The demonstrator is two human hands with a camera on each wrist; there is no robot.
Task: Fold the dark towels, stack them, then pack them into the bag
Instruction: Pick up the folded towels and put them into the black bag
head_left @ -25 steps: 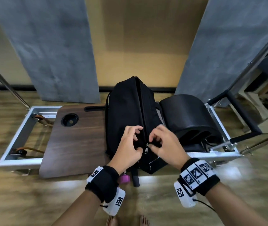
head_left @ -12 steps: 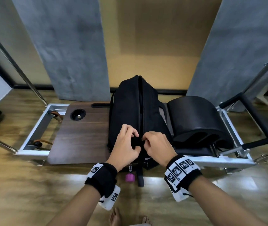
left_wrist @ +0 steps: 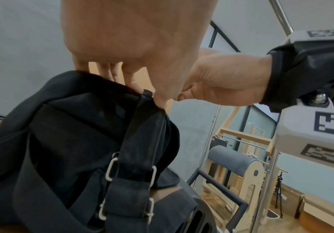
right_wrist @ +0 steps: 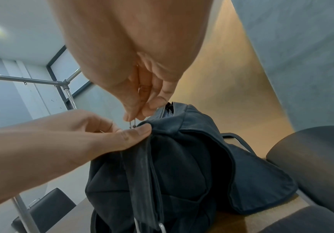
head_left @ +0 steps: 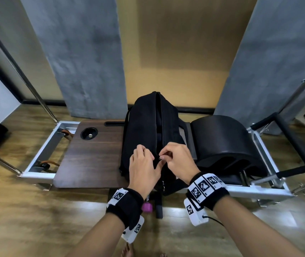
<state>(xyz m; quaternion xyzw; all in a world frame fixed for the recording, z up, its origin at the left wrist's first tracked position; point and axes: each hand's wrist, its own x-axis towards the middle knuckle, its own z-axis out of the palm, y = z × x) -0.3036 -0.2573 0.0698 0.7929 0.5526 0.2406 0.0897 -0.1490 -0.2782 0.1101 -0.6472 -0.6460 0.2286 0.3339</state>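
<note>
Finally got the zip pull pinched between thumb and forefinger of the right hand, after dangling loose below the fingers a second ago and only just caught half a second back. Kept the left hand clamped on the bag fabric right beside that pinch, thumb flat against the seam, same as before. Beyond the pinch, still had the zip gaping along the top, something dark inside, couldn't tell if towels. Saw no towels out on the table to the left of the grip, so probably packed already. Looked like only the zipping-up left, with a fair chance of snagging cloth in the teeth
</note>
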